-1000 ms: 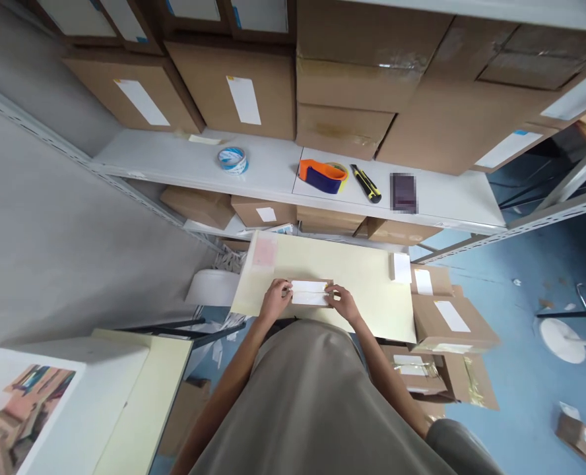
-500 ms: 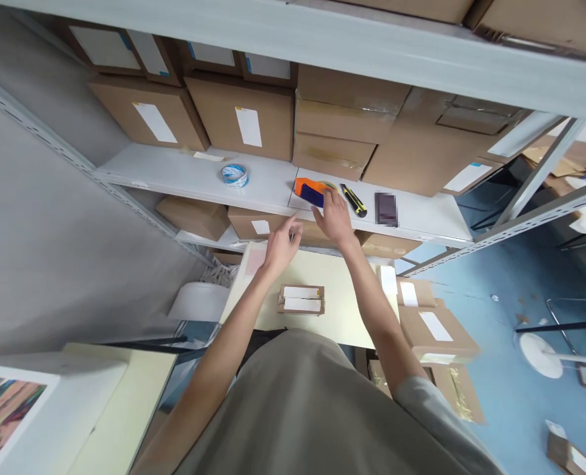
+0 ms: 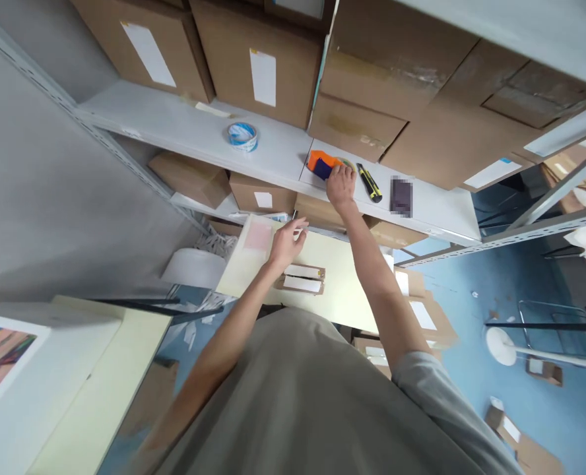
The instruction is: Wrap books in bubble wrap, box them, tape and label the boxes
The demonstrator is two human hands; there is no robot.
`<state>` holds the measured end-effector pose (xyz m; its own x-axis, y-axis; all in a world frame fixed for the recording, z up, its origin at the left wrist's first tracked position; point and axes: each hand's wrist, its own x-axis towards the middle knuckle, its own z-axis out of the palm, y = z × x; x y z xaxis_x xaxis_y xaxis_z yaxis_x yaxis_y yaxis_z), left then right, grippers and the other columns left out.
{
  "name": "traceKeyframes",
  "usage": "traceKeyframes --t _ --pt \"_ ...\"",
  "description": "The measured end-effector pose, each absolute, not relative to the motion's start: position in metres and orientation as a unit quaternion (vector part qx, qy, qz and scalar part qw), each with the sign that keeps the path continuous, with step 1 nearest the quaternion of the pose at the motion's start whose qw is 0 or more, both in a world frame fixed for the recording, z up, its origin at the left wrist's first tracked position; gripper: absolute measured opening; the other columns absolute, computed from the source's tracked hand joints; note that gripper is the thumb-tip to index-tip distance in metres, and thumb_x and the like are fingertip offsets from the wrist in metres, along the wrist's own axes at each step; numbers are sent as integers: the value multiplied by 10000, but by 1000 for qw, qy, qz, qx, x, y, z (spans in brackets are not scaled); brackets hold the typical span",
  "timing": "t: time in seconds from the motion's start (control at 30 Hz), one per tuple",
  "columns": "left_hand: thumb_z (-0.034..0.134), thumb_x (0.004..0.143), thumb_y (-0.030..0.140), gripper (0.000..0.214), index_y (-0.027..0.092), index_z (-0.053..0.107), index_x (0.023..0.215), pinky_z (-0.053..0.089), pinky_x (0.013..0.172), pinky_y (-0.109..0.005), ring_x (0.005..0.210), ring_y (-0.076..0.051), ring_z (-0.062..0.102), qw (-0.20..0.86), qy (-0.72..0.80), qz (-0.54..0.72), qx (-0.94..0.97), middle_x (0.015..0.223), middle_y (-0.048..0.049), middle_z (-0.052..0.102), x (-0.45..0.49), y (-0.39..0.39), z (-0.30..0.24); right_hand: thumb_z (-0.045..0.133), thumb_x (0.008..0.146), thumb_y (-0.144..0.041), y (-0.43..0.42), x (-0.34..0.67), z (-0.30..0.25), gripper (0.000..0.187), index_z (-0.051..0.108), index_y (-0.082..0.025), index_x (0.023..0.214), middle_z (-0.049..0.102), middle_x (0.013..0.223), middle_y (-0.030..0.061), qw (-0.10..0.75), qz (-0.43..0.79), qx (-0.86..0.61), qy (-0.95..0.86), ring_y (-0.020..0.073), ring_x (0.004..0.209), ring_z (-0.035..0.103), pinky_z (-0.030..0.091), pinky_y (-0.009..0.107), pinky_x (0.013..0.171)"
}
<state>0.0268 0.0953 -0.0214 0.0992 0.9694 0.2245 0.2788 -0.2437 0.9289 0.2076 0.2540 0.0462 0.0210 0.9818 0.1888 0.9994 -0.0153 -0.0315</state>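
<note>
On the shelf, an orange tape dispenser [image 3: 317, 163] with a dark blue part lies partly under my right hand [image 3: 341, 185]. The fingers of that hand are curled over its right end. My left hand [image 3: 286, 243] hovers above the table with thumb and fingers apart, holding nothing. Just below it, a small cardboard box [image 3: 303, 279] with two white labels rests on the pale yellow table [image 3: 342, 264]. Right of the dispenser lies a yellow and black utility knife [image 3: 369, 183]. A blue and white roll of tape [image 3: 242, 136] sits farther left on the shelf.
Large cardboard boxes [image 3: 253, 66] stand along the back of the shelf [image 3: 184, 125]. A dark, blurred-out object [image 3: 401, 196] lies right of the knife. More cartons [image 3: 422, 316] are stacked right of the table, and a white stool [image 3: 194, 267] stands at its left.
My right hand has closed over the end of the tape dispenser. My left hand has moved lower, nearer the small box. The view has shifted, bringing the shelf closer.
</note>
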Motion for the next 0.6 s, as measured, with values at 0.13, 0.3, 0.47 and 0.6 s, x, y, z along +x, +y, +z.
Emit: traceKeyframes --t 0.13,0.3,0.47,0.6 --pt "616 1005 198 315 204 709 1307 632 1036 -378 1153 -205 782 410 477 500 596 1262 -101 813 23 76 -36 320 1144 -370 251 220 41 572 442 18 1545 525 1506 345 65 -50 -672 -736 429 1465 440 315 674 1198" --pt "618 1026 273 249 204 708 1247 628 1017 -352 1145 -198 774 429 506 543 515 1240 -103 801 9 29 -49 356 1117 -670 165 211 10 667 514 -126 1469 630 1384 242 217 126 -619 -745 412 1394 541 434 649 1162" --pt "688 1026 402 241 216 708 1176 641 968 -333 1048 -186 769 416 546 538 490 1139 -80 776 -2 -21 -55 623 944 -819 31 165 -44 689 628 -223 1290 751 1183 109 394 486 -524 -578 303 1155 697 593 483 1051" --pt "703 1030 414 212 228 745 1121 645 916 -325 1012 -185 750 382 549 520 531 1101 -67 748 -11 -41 -54 762 867 -765 -17 140 -67 638 667 -263 1249 783 1179 69 449 587 -510 -440 273 1158 719 574 464 1106"
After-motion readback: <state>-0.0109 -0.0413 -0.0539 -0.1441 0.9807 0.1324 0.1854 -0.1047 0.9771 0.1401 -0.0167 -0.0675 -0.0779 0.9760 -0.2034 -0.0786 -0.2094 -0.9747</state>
